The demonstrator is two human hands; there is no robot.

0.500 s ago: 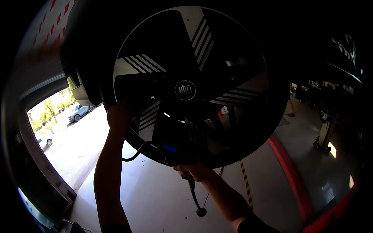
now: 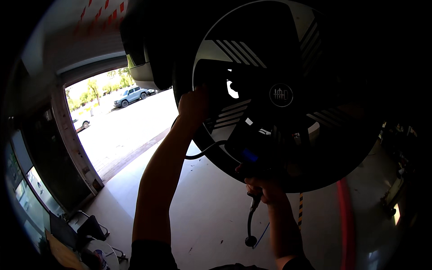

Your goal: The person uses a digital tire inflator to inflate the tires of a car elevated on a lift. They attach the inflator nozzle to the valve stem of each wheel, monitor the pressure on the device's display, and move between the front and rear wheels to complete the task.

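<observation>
A large wheel with a dark tyre and a spoked rim [image 2: 227,56] hangs upright in front of me, much of it lost in shadow. My left hand [image 2: 193,105] is at the rim's left edge, its fingers curled in the dark; what they grip is hidden. Below the hub, my right hand [image 2: 265,186] is closed round a tyre inflator with a lit blue display [image 2: 249,155]. A black hose [image 2: 202,154] curves from the inflator and passes behind my left forearm. Under my right hand, another hose [image 2: 250,220] dangles to a round black fitting.
On the left, an open roller-door doorway shows a blue car [image 2: 130,96] outside. Chairs [image 2: 92,229] and a small round table [image 2: 101,254] stand at lower left. A red strip [image 2: 345,220] and a black-and-yellow floor line [image 2: 300,209] run along the right.
My view has swung left, so the wheel and both hands sit further right in the picture. Both hands keep their places at the wheel. The chairs have come into sight.
</observation>
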